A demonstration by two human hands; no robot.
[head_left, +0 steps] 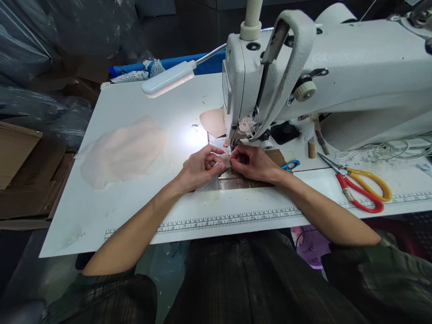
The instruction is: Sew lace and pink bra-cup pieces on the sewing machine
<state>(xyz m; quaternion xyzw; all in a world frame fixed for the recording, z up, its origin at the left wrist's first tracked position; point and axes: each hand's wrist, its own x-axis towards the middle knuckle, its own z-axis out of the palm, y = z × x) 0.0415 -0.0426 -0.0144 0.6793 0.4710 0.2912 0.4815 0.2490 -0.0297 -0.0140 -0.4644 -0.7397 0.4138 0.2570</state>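
Just in front of the sewing machine's [236,81] needle area, both my hands pinch a small piece of thin, pale, see-through material [220,164]. My left hand [202,167] has thumb and fingers closed on its left side. On the right, my right hand [253,161] is closed at the other side, its fingertips close to the presser foot [235,143]. Under the hands lies a brown, shiny taped sheet [236,181]. A peach fabric cup piece [213,122] rests behind, against the machine head. The exact edges of the held piece are hard to make out.
Sheer peach fabric [124,150] is spread on the white table [84,220] at left. A lamp [168,78] hangs over it. Red-and-yellow-handled scissors [357,182] and a small blue-handled tool [290,165] lie at right. A ruler strip [219,222] runs along the front edge.
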